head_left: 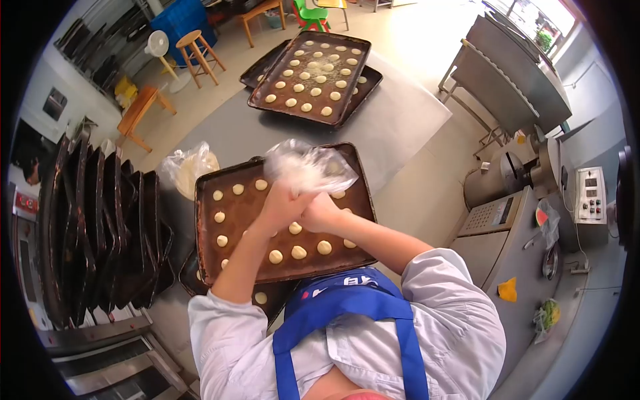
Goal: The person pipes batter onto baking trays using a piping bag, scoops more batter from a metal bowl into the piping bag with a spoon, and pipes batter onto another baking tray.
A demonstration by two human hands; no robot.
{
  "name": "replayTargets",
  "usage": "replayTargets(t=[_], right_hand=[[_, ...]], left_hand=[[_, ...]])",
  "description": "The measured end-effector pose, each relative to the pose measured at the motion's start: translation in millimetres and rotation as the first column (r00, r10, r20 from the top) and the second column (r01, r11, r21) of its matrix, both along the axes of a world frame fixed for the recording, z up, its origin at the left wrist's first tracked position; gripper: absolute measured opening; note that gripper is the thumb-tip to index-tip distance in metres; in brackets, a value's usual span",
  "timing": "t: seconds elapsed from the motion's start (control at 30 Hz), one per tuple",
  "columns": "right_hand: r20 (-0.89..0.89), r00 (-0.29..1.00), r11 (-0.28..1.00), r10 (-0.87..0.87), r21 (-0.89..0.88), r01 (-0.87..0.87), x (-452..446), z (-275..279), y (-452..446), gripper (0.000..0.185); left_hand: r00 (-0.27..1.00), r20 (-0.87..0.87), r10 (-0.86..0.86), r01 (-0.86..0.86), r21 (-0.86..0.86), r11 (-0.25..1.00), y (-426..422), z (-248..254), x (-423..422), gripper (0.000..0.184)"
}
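Both my hands meet over the near dark baking tray (260,207), which carries rows of small pale dough rounds. My left hand (282,205) and my right hand (321,211) are closed around the gathered part of a clear plastic bag (313,167). The bag bulges out beyond my hands, over the tray's far part, and is blurred. Something pale shows inside it. My forearms and the bag cover some of the rounds. Left of the tray lies another clear bag (191,167) with a pale mass in it.
Farther off on the grey table (413,113), stacked trays (313,77) hold more rounds, the top one dusted with crumbs. Many dark trays (107,227) stand upright at the left. Another tray (267,303) lies under the near one. A steel counter (493,267) runs along the right.
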State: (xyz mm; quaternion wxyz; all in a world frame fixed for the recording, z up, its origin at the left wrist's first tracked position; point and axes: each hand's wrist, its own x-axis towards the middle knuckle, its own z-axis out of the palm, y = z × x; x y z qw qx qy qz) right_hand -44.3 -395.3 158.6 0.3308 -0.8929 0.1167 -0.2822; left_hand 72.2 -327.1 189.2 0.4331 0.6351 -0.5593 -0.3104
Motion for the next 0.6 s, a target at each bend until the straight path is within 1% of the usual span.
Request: replayTargets(t=[0.03,0.07,0.13,0.17,0.2,0.23,0.27,0.3,0.33,0.37,0.4,0.43,0.47,0.5,0.53,0.57,0.6], right_hand=[[0.191,0.981,0.994,-0.039,-0.089,0.057,-1.4,2.1,2.6,0.029],[0.138,0.99,1.0,0.016,-0.001,-0.017,-4.5,-2.1,0.9,0.037],[0.101,0.995,0.985,0.004,0.173,-0.022,-16.2,-12.5,11.2,0.04],[0.064,0.998,0.98,0.029,0.194,-0.041,-20.3,-17.5,11.8,0.04],[0.165,0.984,0.889,0.064,0.439,-0.132,-20.3,-21.9,7.8,0.032],[0.261,0.964,0.726,0.056,0.652,-0.219,-20.3,-26.7,7.4,0.026],[0.08,0.995,0.989,0.056,-0.138,-0.044,-31.1,-1.5,-0.6,0.027],[0.103,0.994,0.99,-0.026,-0.132,0.04,-32.4,-4.0,6.2,0.028],[0.128,0.986,0.983,-0.11,-0.13,0.126,-33.4,-7.8,11.5,0.032],[0.181,0.971,0.982,-0.155,-0.08,0.171,-33.7,-15.6,11.8,0.035],[0.216,0.96,0.98,-0.178,-0.048,0.193,-33.8,-30.3,9.3,0.037],[0.245,0.947,0.978,-0.207,0.066,0.197,-35.9,-38.7,10.2,0.038],[0.264,0.933,0.962,-0.246,0.183,0.202,-39.5,-45.5,12.1,0.039],[0.209,0.917,0.91,-0.341,0.318,0.266,-45.1,-44.1,17.0,0.039],[0.142,0.89,0.833,-0.432,0.442,0.334,-50.1,-41.3,19.9,0.04],[0.148,0.865,0.738,-0.479,0.602,0.305,-52.2,-46.4,13.7,0.04],[0.147,0.837,0.619,-0.527,0.741,0.259,-52.8,-51.2,3.8,0.041]], left_hand=[[0.999,0.013,0.048,-0.047,-0.087,0.995,0.3,-5.8,-9.0,0.035],[0.993,-0.082,0.09,-0.104,-0.184,0.977,13.2,-18.0,-18.5,0.036],[0.923,-0.334,0.191,-0.258,-0.169,0.951,24.3,4.0,-59.5,0.037],[0.792,-0.359,0.495,-0.468,0.164,0.868,10.2,-39.1,-66.8,0.036],[0.6,-0.273,0.752,-0.588,0.488,0.645,-1.3,-83.1,-75.9,0.035],[0.564,-0.273,0.779,-0.585,0.534,0.61,5.1,-88.2,-94.9,0.035],[0.728,-0.243,0.641,-0.512,0.429,0.744,8.0,-83.9,-113.1,0.032],[0.859,-0.188,0.476,-0.408,0.31,0.859,4.0,-72.4,-126.0,0.029],[0.95,-0.105,0.293,-0.27,0.194,0.943,-1.8,-56.3,-136.5,0.027],[0.994,0.003,0.106,-0.106,0.088,0.991,-8.7,-37.9,-144.1,0.025],[0.988,0.131,-0.076,0.077,-0.001,0.997,-14.5,-19.8,-147.8,0.025],[0.989,0.107,0.104,-0.06,-0.354,0.933,-14.1,3.1,-152.1,0.024],[0.989,0.079,0.128,-0.094,-0.341,0.935,-20.4,27.8,-149.8,0.024],[0.98,0.129,-0.15,0.153,-0.013,0.988,-26.5,50.2,-145.6,0.015],[0.899,0.079,-0.431,0.389,0.308,0.868,-30.9,58.2,-145.0,0.015],[0.907,0.064,-0.415,0.378,0.308,0.873,-34.7,43.5,-152.2,0.015],[0.979,0.056,-0.195,0.2,-0.083,0.976,-37.8,17.7,-164.5,0.009]])
